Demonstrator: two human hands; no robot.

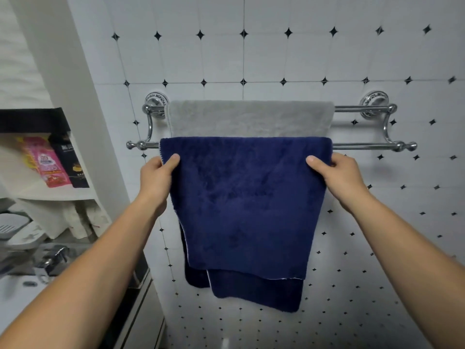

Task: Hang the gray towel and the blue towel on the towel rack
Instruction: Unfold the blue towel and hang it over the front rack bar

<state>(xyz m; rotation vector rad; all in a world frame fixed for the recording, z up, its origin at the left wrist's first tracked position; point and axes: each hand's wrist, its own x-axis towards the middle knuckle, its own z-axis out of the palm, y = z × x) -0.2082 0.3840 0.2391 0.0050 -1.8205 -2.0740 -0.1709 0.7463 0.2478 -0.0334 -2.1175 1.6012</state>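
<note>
The blue towel, draped over the front bar of the chrome towel rack, is being pinched at its upper side edges by the left hand and right hand, while the gray towel is being carried on the rear bar.

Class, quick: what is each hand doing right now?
Left hand: closed, pinching the blue towel's left edge.
Right hand: closed, pinching the blue towel's right edge.
</note>
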